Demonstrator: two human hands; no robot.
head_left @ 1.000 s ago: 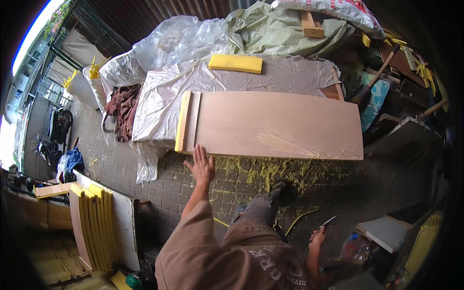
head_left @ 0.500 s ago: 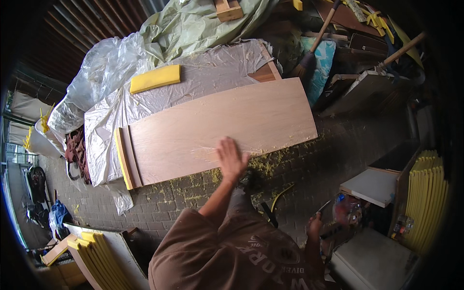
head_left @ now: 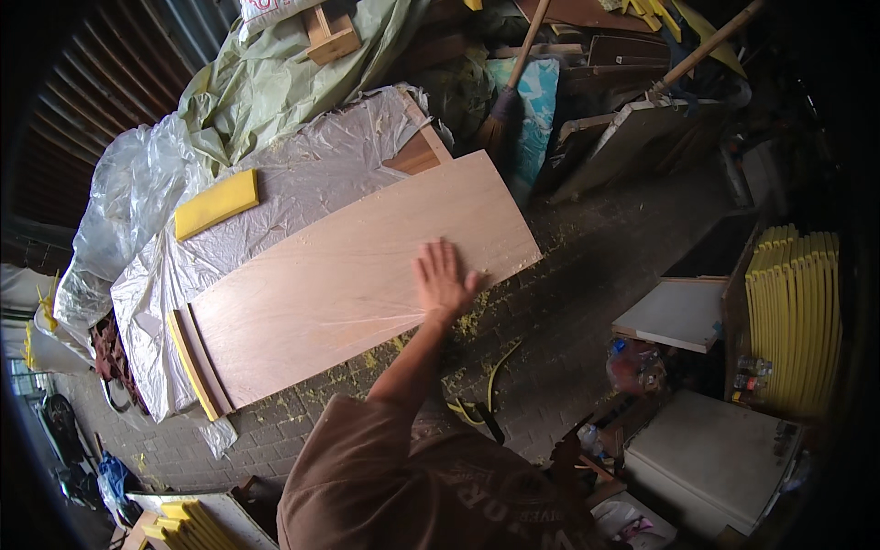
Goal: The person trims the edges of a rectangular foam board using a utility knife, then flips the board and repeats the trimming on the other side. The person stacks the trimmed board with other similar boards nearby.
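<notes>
My left hand (head_left: 445, 282) lies palm down with fingers spread on a large, pale wooden board (head_left: 339, 275). The board has one curved long edge. Across its left end run narrow strips, a dark one (head_left: 204, 357) and a yellow-edged one (head_left: 191, 368). Thin light marks and a few crumbs show on the wood near my wrist. Under the board is a bench or stack covered with clear plastic sheeting (head_left: 151, 325). My right hand is out of view.
A yellow foam block (head_left: 217, 204) sits on the sheeting behind the board. Yellow shavings (head_left: 376, 356) litter the brick floor. A broom (head_left: 502, 115) leans at the back. At right are a white panel (head_left: 674, 312), a grey box-like piece (head_left: 715, 454) and stacked yellow-edged strips (head_left: 793, 312).
My view has swung right, so the scene sits further left and tilted. The left hand has slid toward the board's right end. The right hand, holding a thin pointed tool, has left view.
</notes>
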